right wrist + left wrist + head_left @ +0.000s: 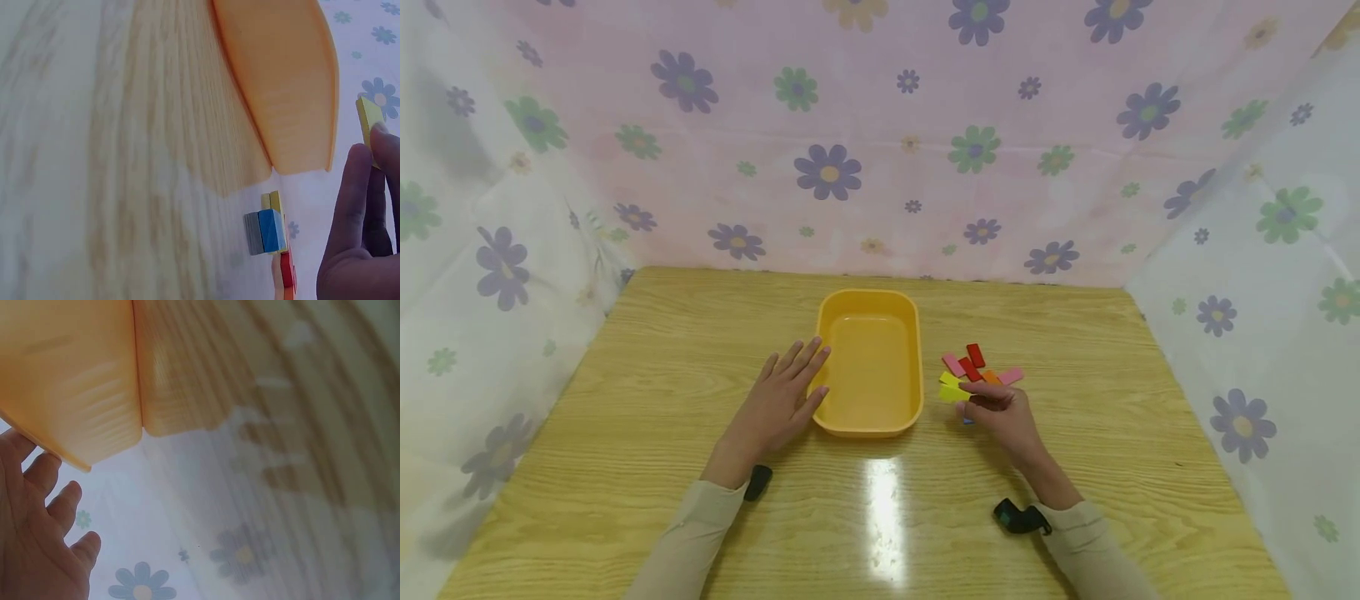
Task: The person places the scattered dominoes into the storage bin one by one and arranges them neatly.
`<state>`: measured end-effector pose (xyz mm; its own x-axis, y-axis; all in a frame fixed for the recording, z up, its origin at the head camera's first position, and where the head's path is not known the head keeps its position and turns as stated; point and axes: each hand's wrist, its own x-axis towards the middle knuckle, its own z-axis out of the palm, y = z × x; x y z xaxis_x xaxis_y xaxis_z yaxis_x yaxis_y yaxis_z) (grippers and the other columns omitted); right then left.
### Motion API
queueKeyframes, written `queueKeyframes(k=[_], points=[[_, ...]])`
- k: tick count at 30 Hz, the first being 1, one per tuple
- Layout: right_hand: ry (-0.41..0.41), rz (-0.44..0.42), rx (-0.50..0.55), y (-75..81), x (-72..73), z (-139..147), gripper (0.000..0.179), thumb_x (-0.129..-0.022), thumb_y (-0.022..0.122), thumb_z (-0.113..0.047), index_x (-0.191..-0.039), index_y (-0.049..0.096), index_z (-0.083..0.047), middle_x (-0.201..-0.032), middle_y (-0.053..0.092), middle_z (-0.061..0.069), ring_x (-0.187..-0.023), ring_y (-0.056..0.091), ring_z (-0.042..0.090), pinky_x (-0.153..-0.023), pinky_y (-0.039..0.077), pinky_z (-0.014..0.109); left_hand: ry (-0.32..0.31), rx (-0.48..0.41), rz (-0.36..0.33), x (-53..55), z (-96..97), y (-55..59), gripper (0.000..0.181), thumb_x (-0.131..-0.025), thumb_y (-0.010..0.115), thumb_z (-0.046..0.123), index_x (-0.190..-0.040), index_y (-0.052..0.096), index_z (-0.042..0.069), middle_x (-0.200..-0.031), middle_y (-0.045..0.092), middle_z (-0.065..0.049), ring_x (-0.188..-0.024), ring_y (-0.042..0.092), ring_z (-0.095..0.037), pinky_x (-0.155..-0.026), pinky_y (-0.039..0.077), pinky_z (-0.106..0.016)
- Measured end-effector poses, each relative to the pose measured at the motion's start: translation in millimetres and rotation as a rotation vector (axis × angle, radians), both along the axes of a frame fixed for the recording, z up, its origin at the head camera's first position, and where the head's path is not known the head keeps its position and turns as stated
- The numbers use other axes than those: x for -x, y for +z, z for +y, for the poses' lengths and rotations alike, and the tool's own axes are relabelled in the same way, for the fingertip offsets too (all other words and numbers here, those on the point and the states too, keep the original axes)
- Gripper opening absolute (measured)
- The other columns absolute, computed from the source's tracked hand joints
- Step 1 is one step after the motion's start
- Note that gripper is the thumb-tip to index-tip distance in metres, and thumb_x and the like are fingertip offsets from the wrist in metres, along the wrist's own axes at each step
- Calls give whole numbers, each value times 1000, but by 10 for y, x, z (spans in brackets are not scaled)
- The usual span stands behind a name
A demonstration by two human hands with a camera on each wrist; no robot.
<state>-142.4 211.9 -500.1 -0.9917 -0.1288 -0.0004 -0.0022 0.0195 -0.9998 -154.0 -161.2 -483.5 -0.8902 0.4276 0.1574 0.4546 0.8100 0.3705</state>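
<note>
My right hand (1003,412) pinches a yellow rectangular block (370,119) between thumb and fingertips, lifted above the table just right of the yellow-orange plastic tub (871,375). Under and beyond it lie small flat blocks: another yellow block (948,378), two red ones, two pink ones, an orange block (991,377) and a blue block (270,231), which the hand partly hides in the head view. On the tub's other side my left hand (778,398) lies with fairly straight fingers, its fingertips at the left rim. Nothing sits inside the tub.
Everything stands on a glossy wood-grain table (1075,350). Flower-print cloth (880,142) hangs behind it and along both sides. A black wrist device (1021,517) shows by the right cuff, and another (758,482) by the left.
</note>
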Motion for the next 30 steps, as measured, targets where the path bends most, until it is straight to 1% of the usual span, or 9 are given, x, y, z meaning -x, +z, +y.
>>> queueKeyframes(k=[2,5,7,12,16,18,22,26,30], points=[[-10,-10,20,7,-5,-33,31,-91,72,2,-119,67,15,-89,75,-10,-80,69,5,-73,59,20,1,1,-3,1,-6,-4,64,-108,47,39,-163,26,16,-170,20,-3,-157,17,-32,-124,12,-62],[-42,-41,65,22,-10,-84,30,-94,69,2,-121,67,15,-87,76,-7,-77,71,6,-72,59,21,2,-2,-6,-1,-10,-3,64,-108,47,39,-163,25,16,-170,20,-3,-157,17,-31,-124,11,-61],[-76,-70,97,31,-10,-118,29,-94,68,2,-121,68,13,-87,75,-6,-77,71,7,-73,59,22,2,-5,-3,-2,-10,-3,64,-108,48,39,-163,25,17,-170,20,-3,-157,17,-31,-124,11,-61],[-161,-130,132,67,-14,-184,26,-94,68,2,-120,71,8,-91,74,-6,-78,69,9,-74,59,22,1,-13,4,-2,-5,-2,64,-108,48,40,-163,25,17,-170,20,-2,-157,18,-32,-124,12,-61],[-193,-155,144,100,-23,-219,21,-94,69,1,-114,75,0,-90,72,-7,-77,67,10,-71,57,20,-1,-22,6,-3,-1,4,63,-108,48,39,-163,27,17,-169,22,-3,-156,18,-32,-124,12,-61],[-200,-162,152,114,-26,-238,19,-93,70,2,-111,75,-2,-90,72,-7,-76,66,8,-69,56,19,-4,-27,7,-6,-2,7,63,-108,48,39,-163,27,16,-169,22,-4,-156,18,-32,-123,12,-62],[-221,-170,159,137,-26,-282,21,-93,69,4,-113,69,4,-91,71,-7,-76,65,6,-65,54,18,-3,-28,3,-9,-5,7,62,-108,47,39,-163,27,16,-169,22,-3,-157,17,-31,-124,11,-61],[-236,-177,151,157,-16,-311,28,-93,70,2,-120,63,8,-90,72,-8,-74,65,5,-62,51,18,-2,-24,-2,-9,-1,7,63,-108,48,39,-163,26,17,-170,21,-3,-157,17,-31,-124,10,-60],[-241,-185,170,178,2,-339,35,-93,70,2,-126,60,9,-91,75,-8,-72,64,6,-59,47,18,-2,-26,-2,-7,-4,1,63,-108,48,39,-163,26,17,-170,20,-3,-157,16,-31,-125,9,-59]])
